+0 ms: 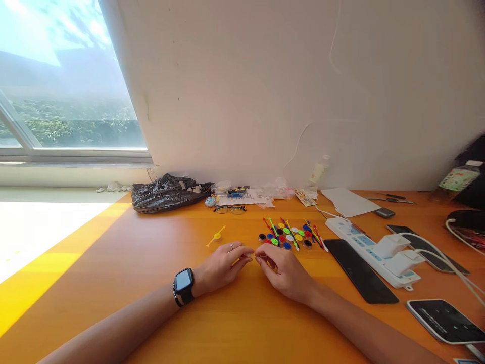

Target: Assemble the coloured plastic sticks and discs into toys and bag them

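Note:
My left hand point(227, 264), with a ring and a watch point(184, 280) at its wrist, pinches thumb and forefinger together over the table. Facing it, almost fingertip to fingertip, my right hand point(285, 270) is closed in a pinch too. Whatever the fingertips hold is too small and hidden to name. Just beyond the left hand lies a yellow arrow-shaped stick with a round yellow disc point(217, 236) at its middle. Past the right hand is a pile of coloured round discs point(287, 231) and arrow-tipped sticks point(317, 236) in red, green, yellow, blue, black and white.
A black plastic bag point(166, 194), eyeglasses point(230, 209) and papers point(348, 202) lie along the wall. On the right are a black phone point(359, 270), a white power strip point(373, 253) with chargers and cables, and a white-edged device point(447, 321). Sunlight crosses the table's left side.

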The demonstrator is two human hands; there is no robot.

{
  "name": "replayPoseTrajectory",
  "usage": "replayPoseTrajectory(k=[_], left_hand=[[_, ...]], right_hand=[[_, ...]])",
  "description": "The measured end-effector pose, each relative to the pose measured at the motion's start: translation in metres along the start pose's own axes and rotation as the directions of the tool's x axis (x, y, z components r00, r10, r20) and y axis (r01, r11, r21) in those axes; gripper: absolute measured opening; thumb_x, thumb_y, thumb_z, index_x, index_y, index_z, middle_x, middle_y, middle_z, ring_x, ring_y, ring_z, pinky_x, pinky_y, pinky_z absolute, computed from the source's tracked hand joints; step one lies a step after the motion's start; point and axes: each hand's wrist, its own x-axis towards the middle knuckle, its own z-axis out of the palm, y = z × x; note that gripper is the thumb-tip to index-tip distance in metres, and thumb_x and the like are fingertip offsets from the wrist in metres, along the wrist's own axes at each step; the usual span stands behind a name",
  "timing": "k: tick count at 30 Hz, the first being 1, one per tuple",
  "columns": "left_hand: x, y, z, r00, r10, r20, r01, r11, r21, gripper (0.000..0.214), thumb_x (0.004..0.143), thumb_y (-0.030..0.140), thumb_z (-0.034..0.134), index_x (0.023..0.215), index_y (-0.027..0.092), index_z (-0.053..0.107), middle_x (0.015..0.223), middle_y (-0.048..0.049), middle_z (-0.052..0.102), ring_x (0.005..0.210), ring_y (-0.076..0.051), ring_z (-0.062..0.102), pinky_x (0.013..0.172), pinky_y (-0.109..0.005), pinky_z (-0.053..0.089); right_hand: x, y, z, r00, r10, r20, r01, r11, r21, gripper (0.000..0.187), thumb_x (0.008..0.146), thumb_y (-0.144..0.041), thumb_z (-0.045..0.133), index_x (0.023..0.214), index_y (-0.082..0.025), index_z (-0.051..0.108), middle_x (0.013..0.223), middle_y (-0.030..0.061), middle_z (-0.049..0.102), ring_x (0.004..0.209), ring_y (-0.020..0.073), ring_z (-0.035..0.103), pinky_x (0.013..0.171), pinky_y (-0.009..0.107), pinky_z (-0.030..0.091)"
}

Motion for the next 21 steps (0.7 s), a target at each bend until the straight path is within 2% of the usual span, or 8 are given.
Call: replayPoseTrajectory(k=[10, 12, 14, 16, 17, 19, 21], left_hand=[[0.0, 0.006, -0.003, 1.0, 0.01, -0.007, -0.01, 1.0, 0.003, 0.028, 0.109, 0.028, 0.044, 0.118, 0.02, 0.069, 0.099, -0.0114, 0.074, 0.089, -0.021, 0.07, 0.082, -0.033, 0.054], [0.002, 0.009, -0.006, 0.999, -0.004, -0.038, 0.001, 0.998, -0.066, 0.024, 0.106, 0.029, 0.05, 0.116, 0.019, 0.071, 0.098, -0.0107, 0.075, 0.088, -0.02, 0.07, 0.082, -0.032, 0.054], [0.004, 0.013, -0.012, 0.998, -0.048, -0.043, 0.038, 0.978, -0.205, 0.021, 0.103, 0.031, 0.059, 0.113, 0.019, 0.073, 0.104, -0.0109, 0.076, 0.09, -0.02, 0.07, 0.085, -0.032, 0.054], [0.006, 0.015, -0.019, 0.99, -0.141, 0.026, 0.139, 0.904, -0.404, 0.024, 0.101, 0.035, 0.062, 0.113, 0.019, 0.075, 0.115, -0.0118, 0.076, 0.1, -0.023, 0.07, 0.091, -0.034, 0.053], [0.008, 0.016, -0.022, 0.976, -0.2, 0.091, 0.218, 0.834, -0.506, 0.027, 0.101, 0.038, 0.061, 0.112, 0.018, 0.077, 0.117, -0.0119, 0.076, 0.103, -0.024, 0.069, 0.093, -0.035, 0.053], [0.01, 0.014, -0.025, 0.922, -0.306, 0.237, 0.383, 0.637, -0.668, 0.032, 0.1, 0.042, 0.06, 0.105, 0.016, 0.079, 0.107, -0.0115, 0.078, 0.098, -0.025, 0.07, 0.089, -0.035, 0.053], [0.012, 0.01, -0.025, 0.866, -0.366, 0.339, 0.482, 0.437, -0.759, 0.032, 0.096, 0.043, 0.067, 0.091, 0.014, 0.079, 0.09, -0.0096, 0.077, 0.085, -0.023, 0.069, 0.081, -0.034, 0.052]], right_hand=[[0.0, 0.0, 0.001, 1.0, -0.005, 0.007, 0.005, 1.0, 0.005, 0.014, 0.107, -0.023, 0.051, 0.101, -0.023, 0.063, 0.082, 0.0013, 0.063, 0.074, 0.0181, 0.06, 0.065, 0.029, 0.042], [0.001, 0.0, 0.0, 1.0, -0.007, -0.002, 0.007, 1.0, 0.012, 0.014, 0.107, -0.024, 0.051, 0.101, -0.023, 0.063, 0.083, 0.0016, 0.064, 0.075, 0.0183, 0.06, 0.066, 0.03, 0.042], [0.001, 0.0, -0.001, 1.0, -0.01, -0.013, 0.011, 0.999, 0.032, 0.013, 0.107, -0.024, 0.051, 0.102, -0.023, 0.063, 0.086, 0.0023, 0.064, 0.076, 0.0183, 0.059, 0.068, 0.03, 0.043], [0.002, 0.001, -0.002, 1.0, -0.006, -0.018, 0.007, 0.998, 0.063, 0.012, 0.107, -0.024, 0.052, 0.101, -0.023, 0.063, 0.087, 0.0025, 0.064, 0.076, 0.0178, 0.058, 0.068, 0.03, 0.042], [0.002, 0.002, -0.002, 1.0, 0.001, -0.014, 0.001, 0.997, 0.082, 0.012, 0.107, -0.024, 0.053, 0.1, -0.023, 0.063, 0.087, 0.0024, 0.063, 0.074, 0.0173, 0.056, 0.068, 0.03, 0.042], [0.001, 0.004, -0.001, 1.0, 0.022, 0.002, -0.022, 0.992, 0.125, 0.011, 0.106, -0.026, 0.055, 0.1, -0.022, 0.062, 0.086, 0.0019, 0.062, 0.072, 0.0168, 0.054, 0.066, 0.03, 0.041], [0.001, 0.005, 0.002, 0.999, 0.049, 0.02, -0.052, 0.983, 0.178, 0.012, 0.106, -0.03, 0.056, 0.099, -0.023, 0.063, 0.085, 0.0016, 0.061, 0.072, 0.0168, 0.053, 0.064, 0.03, 0.04]])
